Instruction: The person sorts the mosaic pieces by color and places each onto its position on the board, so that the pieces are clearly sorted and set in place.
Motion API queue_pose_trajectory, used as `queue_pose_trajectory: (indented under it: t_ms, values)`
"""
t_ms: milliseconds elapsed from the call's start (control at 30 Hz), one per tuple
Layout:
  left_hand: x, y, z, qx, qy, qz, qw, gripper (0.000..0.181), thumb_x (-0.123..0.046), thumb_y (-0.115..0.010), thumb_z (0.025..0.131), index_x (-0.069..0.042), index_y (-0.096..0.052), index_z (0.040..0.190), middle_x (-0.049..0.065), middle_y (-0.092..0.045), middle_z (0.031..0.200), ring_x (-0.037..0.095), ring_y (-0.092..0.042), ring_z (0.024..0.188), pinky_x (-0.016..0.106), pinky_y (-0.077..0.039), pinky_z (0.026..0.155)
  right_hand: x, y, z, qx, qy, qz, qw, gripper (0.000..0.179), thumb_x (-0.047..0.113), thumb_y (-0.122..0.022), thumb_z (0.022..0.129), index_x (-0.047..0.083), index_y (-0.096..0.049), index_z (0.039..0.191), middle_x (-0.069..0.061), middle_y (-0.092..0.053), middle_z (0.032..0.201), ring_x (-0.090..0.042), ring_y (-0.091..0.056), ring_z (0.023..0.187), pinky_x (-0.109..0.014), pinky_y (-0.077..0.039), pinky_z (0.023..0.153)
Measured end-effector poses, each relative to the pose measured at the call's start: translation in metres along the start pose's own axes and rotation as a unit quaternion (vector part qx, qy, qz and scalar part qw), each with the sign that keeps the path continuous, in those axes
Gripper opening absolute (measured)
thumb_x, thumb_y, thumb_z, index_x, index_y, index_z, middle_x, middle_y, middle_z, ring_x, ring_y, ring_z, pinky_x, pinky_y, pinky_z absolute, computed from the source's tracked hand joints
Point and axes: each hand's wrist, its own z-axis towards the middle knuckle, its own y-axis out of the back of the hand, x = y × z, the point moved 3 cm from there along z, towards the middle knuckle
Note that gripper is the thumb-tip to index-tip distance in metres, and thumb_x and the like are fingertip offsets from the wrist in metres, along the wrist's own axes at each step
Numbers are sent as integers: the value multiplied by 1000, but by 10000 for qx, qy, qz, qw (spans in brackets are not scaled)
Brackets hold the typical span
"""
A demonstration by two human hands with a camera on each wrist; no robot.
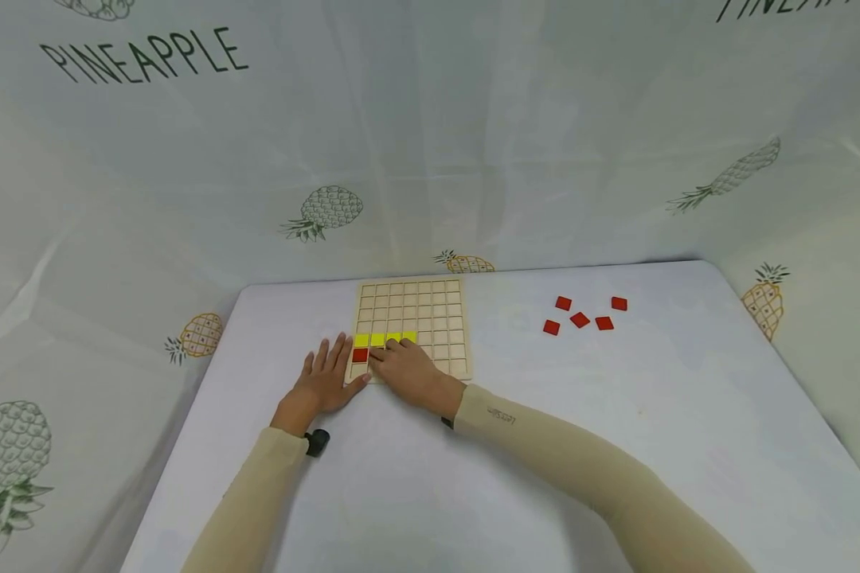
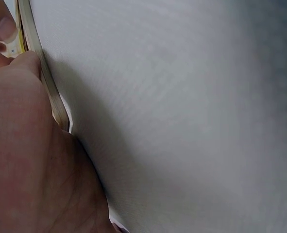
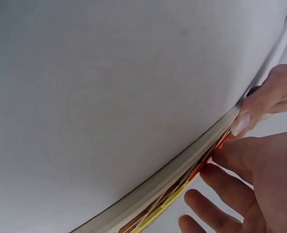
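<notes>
A square wooden grid board (image 1: 440, 298) lies on the table with a row of yellow tiles (image 1: 377, 340) in it. In the row nearer the person, a red tile (image 1: 360, 355) sits at the left. The left hand (image 1: 324, 382) rests spread at the board's left edge, its thumb by the near left corner. Over the lower left of the board, the right hand (image 1: 407, 372) has thumb and index finger close together. Red tile (image 3: 196, 172) shows at those fingertips in the right wrist view, pinched at the board's surface, largely hidden by the fingers in the head view.
Several loose red tiles (image 1: 580, 320) lie scattered on the white table (image 1: 545, 382), right of the board. A pineapple-print cloth (image 1: 545, 159) hangs behind the table and along its sides. A black strap (image 1: 318, 442) is on the left wrist.
</notes>
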Motion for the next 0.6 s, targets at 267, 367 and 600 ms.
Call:
queue_pose_trajectory:
  t_ms: [267,367,600]
  values:
    - [0,-2,2,-33,-3,-37,10000,92,-52,-48,108,1,-4,168,22,2,177,48,5,161,67,1,128,-7,3,-12,-88,-127,182,9997,41,20,-64,108,19,-63,149,2,-57,156,-20,-59,137,-36,-50,110]
    - [1,-3,3,-6,7,-50,10000,92,-52,-48,108,1,-3,168,22,2,177,48,5,161,66,2,128,-14,6,-22,-179,-227,257,9993,40,19,-63,108,18,-63,148,1,-59,155,-21,-59,137,-37,-51,110]
    - [3,-3,4,47,46,-16,10000,94,-56,-48,107,0,-2,169,21,4,177,48,6,161,66,3,128,-41,7,-55,-728,-444,462,9953,34,21,-67,106,17,-68,140,-2,-64,149,-24,-62,130,-40,-52,108]
